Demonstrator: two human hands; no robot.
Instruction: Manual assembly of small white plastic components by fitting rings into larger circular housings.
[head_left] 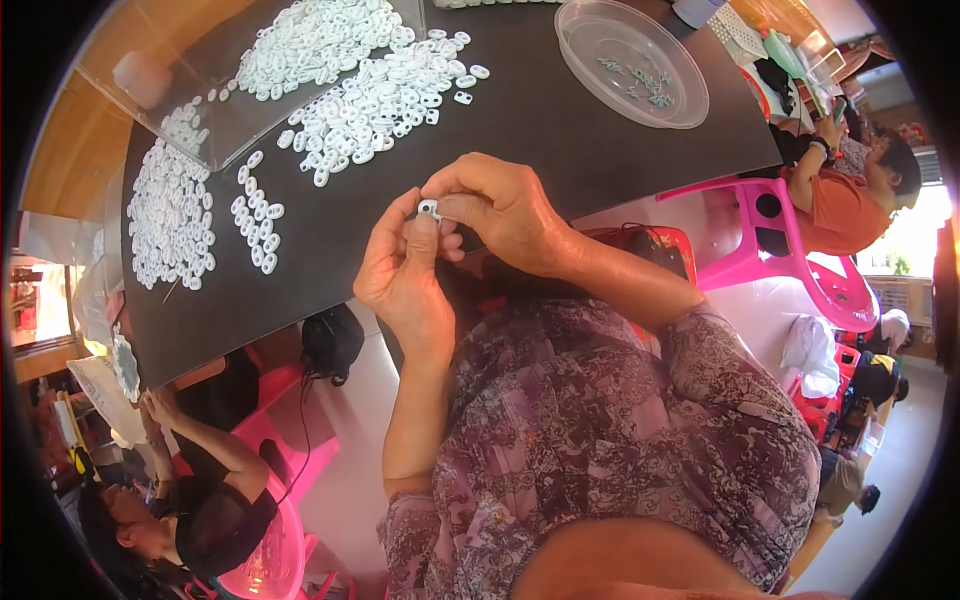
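Over the near edge of the dark table, both hands meet at one small white plastic piece with a dark hole in it. My left hand pinches it between thumb and fingers. My right hand is closed with thumb and forefinger pressed at the right side of the same piece. Whether the right fingertips also hold something tiny is hidden. Beyond the hands lies a heap of similar white oval pieces with holes. A round clear plastic bowl at the far right contains several small greyish thin parts.
A clear plastic bin lies at the far left, with white pieces in and around it. Another pile of white pieces and a loose cluster sit at left. Pink chairs and people at work flank the dark table.
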